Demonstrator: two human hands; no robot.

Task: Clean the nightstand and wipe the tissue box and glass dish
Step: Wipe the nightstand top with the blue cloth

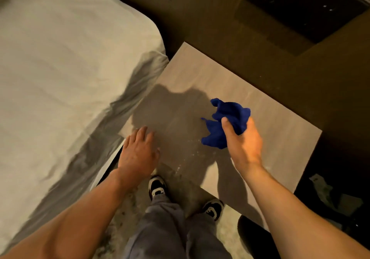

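Nightstand (250, 102) top is centre frame, pale wood grain, light specks near its front edge. Right hand (243, 140) over it, fingers closed around a bunched blue cloth (226, 122). Left hand (138, 151) flat, palm down, fingers spread, holding nothing, at the near-left corner. Bed (66, 74) with white sheet runs just beside the left edge. Dark wall behind and right. Person's shoes (158, 186) on the floor at the front edge
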